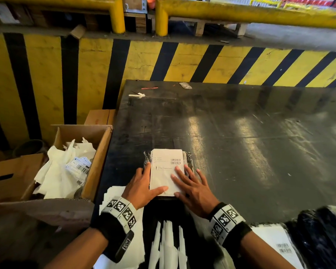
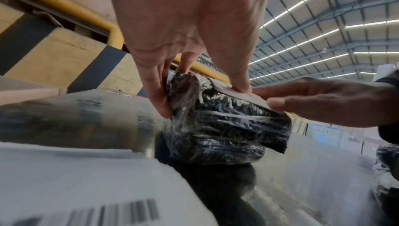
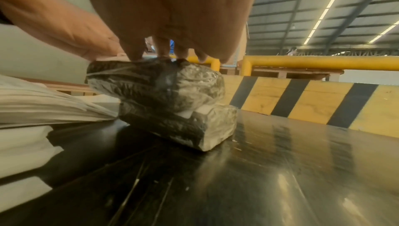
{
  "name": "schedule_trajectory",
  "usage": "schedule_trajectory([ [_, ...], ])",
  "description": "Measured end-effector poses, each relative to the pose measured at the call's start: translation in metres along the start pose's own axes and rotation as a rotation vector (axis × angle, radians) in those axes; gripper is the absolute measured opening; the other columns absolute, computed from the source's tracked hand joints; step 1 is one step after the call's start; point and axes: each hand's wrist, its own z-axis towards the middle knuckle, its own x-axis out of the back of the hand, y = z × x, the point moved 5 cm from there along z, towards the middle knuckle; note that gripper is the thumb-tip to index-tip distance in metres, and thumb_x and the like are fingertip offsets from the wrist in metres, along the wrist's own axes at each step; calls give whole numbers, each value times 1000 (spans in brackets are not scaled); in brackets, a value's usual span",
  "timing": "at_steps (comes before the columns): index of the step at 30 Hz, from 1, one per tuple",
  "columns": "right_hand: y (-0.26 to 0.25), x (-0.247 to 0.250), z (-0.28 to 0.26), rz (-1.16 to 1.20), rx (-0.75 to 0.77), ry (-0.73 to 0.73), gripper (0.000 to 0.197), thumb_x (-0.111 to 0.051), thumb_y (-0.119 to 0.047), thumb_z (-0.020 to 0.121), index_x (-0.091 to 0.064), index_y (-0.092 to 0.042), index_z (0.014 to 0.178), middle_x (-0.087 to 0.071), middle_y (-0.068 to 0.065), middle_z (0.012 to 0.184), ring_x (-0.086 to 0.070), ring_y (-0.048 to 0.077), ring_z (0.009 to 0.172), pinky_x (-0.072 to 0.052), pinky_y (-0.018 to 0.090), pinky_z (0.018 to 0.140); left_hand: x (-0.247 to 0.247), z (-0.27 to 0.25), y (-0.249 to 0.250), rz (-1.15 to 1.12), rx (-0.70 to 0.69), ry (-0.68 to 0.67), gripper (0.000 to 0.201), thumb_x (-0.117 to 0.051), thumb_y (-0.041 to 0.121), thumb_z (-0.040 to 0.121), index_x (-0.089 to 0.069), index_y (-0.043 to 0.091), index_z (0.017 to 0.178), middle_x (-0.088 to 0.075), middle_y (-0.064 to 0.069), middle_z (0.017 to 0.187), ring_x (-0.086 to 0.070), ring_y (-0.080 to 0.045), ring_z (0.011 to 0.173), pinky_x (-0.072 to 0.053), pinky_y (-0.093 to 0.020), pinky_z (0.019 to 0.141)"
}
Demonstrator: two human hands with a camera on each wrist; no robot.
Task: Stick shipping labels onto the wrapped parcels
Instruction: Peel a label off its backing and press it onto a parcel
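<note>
The left hand held the parcel's side and the right hand pressed flat on the label, which could wrinkle if the shiny wrap slipped.

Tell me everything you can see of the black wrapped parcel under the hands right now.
The parcel is a blocky bundle in black plastic under shiny, crinkled clear film. In the right wrist view it sits on a second wrapped parcel on the dark table. A white shipping label with barcodes covers most of its top. The left hand holds its left side, thumb on the label; the right hand presses spread fingers onto the label's right part.
</note>
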Motion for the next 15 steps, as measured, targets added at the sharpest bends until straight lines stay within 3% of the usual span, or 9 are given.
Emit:
schedule_trajectory([
  [2, -9, -2, 0, -72, 53, 13, 54, -12, -50, 97, -36, -27, 140, -34, -5, 150, -21, 26, 141, -4, 46, 111, 0, 0, 0, -4, 1, 4, 100, -62, 61, 75, -4, 26, 148, -35, -7, 136, -46, -28, 122, -40, -37, 97],
  [5, -11, 0, 2, -91, 72, 34, 53, -11, -47, 99, -36, -26, 141, -36, -8, 148, -24, 26, 140, -3, 46, 110, -3, 0, -1, -5, 0, -2, 99, -58, 62, 77, 0, 26, 148, -32, -7, 137, -44, -26, 122, -41, -37, 97],
  [9, -1, 5, 19, -21, -8, 15, 61, -3, -52, 96, -26, -25, 145, -25, -8, 152, -11, 27, 143, 13, 45, 111, -6, 1, -1, 56, -3, -22, 98, -51, 65, 79, 5, 25, 148, -28, -8, 140, -42, -25, 123, -41, -35, 96],
  [13, 11, 12, 49, -50, -114, 11, 91, 25, -62, 77, -16, -24, 148, -11, -7, 157, 1, 23, 146, 30, 42, 104, -7, 1, -2, 61, 6, -30, 97, -48, 68, 79, 7, 26, 148, -26, -8, 142, -39, -25, 126, -41, -36, 98],
  [15, 21, 14, 63, -50, -202, -29, 89, 22, -66, 77, -11, -23, 149, -7, -7, 158, 6, 18, 146, 31, 44, 104, -6, 1, -1, 64, -1, -23, 96, -48, 68, 80, 5, 26, 148, -27, -8, 141, -39, -25, 126, -41, -36, 98],
])
